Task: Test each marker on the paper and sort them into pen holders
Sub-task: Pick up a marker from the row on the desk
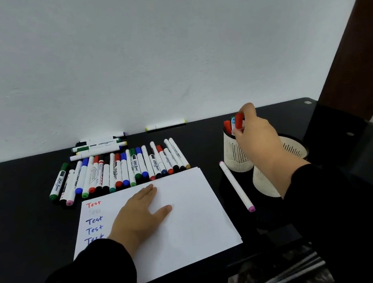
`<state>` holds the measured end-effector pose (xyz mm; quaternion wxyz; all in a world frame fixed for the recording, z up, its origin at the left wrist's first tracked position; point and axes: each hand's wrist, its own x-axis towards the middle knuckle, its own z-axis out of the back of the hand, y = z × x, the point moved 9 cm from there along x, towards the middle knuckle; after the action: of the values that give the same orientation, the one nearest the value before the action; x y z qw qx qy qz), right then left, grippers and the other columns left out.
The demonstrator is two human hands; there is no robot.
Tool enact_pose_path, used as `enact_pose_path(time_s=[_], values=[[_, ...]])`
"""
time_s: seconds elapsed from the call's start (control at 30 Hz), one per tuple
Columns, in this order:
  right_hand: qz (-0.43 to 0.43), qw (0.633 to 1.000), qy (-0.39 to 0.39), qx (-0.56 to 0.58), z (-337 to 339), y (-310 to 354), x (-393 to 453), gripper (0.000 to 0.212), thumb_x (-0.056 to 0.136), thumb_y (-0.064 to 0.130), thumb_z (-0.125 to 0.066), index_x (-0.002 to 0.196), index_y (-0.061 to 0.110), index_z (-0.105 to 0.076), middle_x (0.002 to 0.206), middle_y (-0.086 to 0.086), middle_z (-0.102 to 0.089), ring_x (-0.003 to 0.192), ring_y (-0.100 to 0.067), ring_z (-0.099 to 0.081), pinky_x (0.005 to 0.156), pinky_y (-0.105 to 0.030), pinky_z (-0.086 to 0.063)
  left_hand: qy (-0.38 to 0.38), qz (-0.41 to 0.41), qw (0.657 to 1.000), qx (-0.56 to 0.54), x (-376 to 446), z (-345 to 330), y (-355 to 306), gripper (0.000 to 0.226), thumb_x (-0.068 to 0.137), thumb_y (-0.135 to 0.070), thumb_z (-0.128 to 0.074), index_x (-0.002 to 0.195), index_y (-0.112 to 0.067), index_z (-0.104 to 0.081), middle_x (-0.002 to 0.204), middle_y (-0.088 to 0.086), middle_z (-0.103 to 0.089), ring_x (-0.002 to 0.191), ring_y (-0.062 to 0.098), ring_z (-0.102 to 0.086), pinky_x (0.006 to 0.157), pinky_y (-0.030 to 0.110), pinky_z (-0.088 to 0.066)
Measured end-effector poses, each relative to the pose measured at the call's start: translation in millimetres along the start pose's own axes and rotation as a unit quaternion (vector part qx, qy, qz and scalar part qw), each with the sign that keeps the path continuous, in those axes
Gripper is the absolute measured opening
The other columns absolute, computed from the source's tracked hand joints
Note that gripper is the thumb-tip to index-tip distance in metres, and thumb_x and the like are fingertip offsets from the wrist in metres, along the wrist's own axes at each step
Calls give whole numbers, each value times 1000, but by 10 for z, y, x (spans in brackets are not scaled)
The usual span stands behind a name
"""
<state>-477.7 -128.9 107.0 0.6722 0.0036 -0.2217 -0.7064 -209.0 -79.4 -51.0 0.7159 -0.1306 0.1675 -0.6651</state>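
Pinching a red-capped marker (239, 120) between thumb and fingertips, our right hand (256, 137) holds it over the nearer-to-the-wall pen holder (235, 156), its lower end among the markers already standing inside, with the second pen holder (268, 183) just beside it. Our left hand (138, 214) lies flat with fingers straight on the paper (189, 211), beside the column of written "Test" words. We see the row of untested markers (118, 170) lying on the tabletop (21, 220) just beyond the paper, and one pink-tipped pen (236, 185) between paper and holders.
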Motion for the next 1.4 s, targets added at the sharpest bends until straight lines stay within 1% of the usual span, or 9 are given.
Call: enact_pose_path(time_s=[0.1,0.17,0.3,0.47,0.63,0.8,1.13,1.3,1.4], values=[[-16,999,14,24,4,-33,14,34,96,18,-52,125,11,-36,109,-15,-61,90,-26,-63,71,-35,-53,4,-2,1000,0,-8,6,-16,74,87,-62,-43,149,-28,-19,154,-19,-12,141,5,-14,116,29,-14],[-16,999,30,18,-20,-41,33,34,97,20,-51,127,11,-40,111,-13,-60,93,-24,-60,70,-32,-48,4,-3,1000,1,-13,17,-28,74,88,-61,-43,149,-28,-19,155,-18,-12,141,5,-14,115,28,-13],[-5,999,34,2,-4,-16,43,36,98,23,-48,132,11,-44,123,-11,-54,105,-24,-58,80,-31,-47,15,-10,1000,4,-32,21,-49,74,88,-61,-42,149,-26,-19,155,-16,-13,141,5,-13,115,27,-12],[81,996,-38,-2,140,208,-15,29,98,23,-47,121,6,-54,121,-11,-50,113,-25,-47,87,-30,-41,15,-9,1000,-2,11,125,-94,68,89,-59,-43,146,-25,-29,153,-11,-24,140,9,-19,114,29,-17],[180,983,-23,6,28,622,-49,25,98,23,-46,115,7,-58,114,-9,-51,109,-24,-47,82,-27,-40,-33,-24,999,-22,89,353,-218,61,92,-53,-44,145,-25,-33,151,-8,-29,140,10,-21,113,30,-18],[235,971,30,8,-399,1004,107,26,98,24,-45,118,11,-56,117,-7,-52,109,-22,-47,86,-30,-44,-66,-24,997,-29,346,518,-89,60,92,-51,-46,144,-24,-34,151,-9,-30,139,10,-23,112,28,-21],[227,964,133,-19,-1558,1571,1151,39,97,22,-45,135,14,-44,131,-9,-45,121,-27,-41,92,-36,-41,-22,-39,998,46,1142,650,315,67,93,-52,-42,149,-27,-16,156,-14,-8,143,6,-4,115,29,-10],[220,960,167,-47,-2108,1658,1562,45,94,10,-45,139,14,-38,135,-11,-40,122,-30,-38,92,-38,-40,25,-49,996,76,1292,548,402,67,91,-57,-40,149,-34,-14,155,-19,-5,143,6,-7,114,29,-14],[219,958,173,-73,-2313,1642,1747,45,92,5,-45,136,12,-40,133,-12,-41,119,-31,-40,89,-38,-40,21,-52,996,65,1292,520,437,66,90,-59,-39,148,-39,-14,154,-23,-3,142,4,-6,113,27,-14]])
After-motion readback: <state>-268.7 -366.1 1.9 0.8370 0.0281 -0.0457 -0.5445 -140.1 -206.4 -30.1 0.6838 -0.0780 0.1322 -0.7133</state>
